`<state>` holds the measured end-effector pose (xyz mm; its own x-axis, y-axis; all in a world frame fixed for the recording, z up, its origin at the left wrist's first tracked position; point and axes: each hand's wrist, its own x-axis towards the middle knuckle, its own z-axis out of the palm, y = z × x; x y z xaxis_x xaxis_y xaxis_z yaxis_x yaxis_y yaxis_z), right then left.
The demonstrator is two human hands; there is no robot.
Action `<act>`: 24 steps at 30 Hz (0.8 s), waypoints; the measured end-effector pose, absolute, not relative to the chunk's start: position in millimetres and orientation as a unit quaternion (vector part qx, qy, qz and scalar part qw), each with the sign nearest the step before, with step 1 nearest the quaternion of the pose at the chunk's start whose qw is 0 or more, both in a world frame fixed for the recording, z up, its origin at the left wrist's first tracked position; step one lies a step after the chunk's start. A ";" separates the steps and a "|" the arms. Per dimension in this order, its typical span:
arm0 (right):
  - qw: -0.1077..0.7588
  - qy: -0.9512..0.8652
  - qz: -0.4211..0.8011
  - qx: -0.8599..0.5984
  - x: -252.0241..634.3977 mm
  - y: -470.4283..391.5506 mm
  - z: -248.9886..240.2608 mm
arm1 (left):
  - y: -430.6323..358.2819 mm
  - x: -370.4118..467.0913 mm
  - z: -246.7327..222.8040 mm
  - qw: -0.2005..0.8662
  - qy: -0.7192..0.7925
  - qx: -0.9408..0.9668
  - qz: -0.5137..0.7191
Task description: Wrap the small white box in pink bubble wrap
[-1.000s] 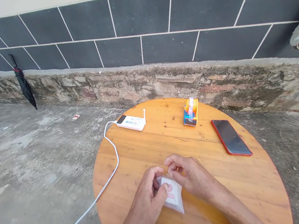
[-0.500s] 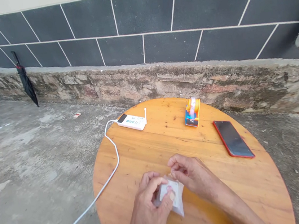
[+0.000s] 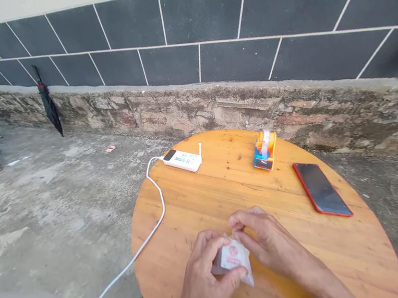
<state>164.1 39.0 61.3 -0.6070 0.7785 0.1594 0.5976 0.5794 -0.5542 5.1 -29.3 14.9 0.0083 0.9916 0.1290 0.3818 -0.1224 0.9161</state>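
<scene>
The small packet [image 3: 233, 257], white with pink print inside clear plastic film, is between your two hands above the near part of the desk; whether its underside touches the wood you cannot tell. Your left hand [image 3: 204, 275] grasps it from the left, thumb across its lower front, the other fingers bent over its upper left edge. Your right hand [image 3: 266, 238] comes in from the right, fingers curled, thumb and index fingertip brought together at the packet's upper right corner; you cannot tell whether film is pinched between them. Both forearms reach in from the bottom of the view.

The round wooden desk [image 3: 205, 201] has three other things on it: a white device [image 3: 183, 160] near the far left edge, an orange and blue tape dispenser [image 3: 265, 150] near the far edge, and a red-edged phone [image 3: 322, 189] lying flat by the right edge. A white cord [image 3: 161, 211] runs from the device over the left rim towards the concrete floor [image 3: 63, 199]. Beyond stands a dark tiled wall [image 3: 200, 13] above a rough stone base [image 3: 165, 112], with a folded umbrella [image 3: 49, 107] leaning there. Bare wood stretches between your hands and the dispenser; the phone lies well apart, to the right.
</scene>
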 end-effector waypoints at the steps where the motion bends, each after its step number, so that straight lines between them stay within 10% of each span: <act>1: 0.191 -0.876 0.214 -0.386 164.2 38.7 62.6 | -29.2 4.7 15.9 0.358 0.559 0.615 0.426; 14: 0.083 -0.957 0.024 -0.278 160.9 13.5 78.9 | -31.6 5.6 4.9 0.401 0.570 0.557 0.452; 24: 0.247 -0.837 0.120 -0.474 216.9 -14.7 52.7 | -30.9 4.9 1.6 0.369 0.582 0.567 0.452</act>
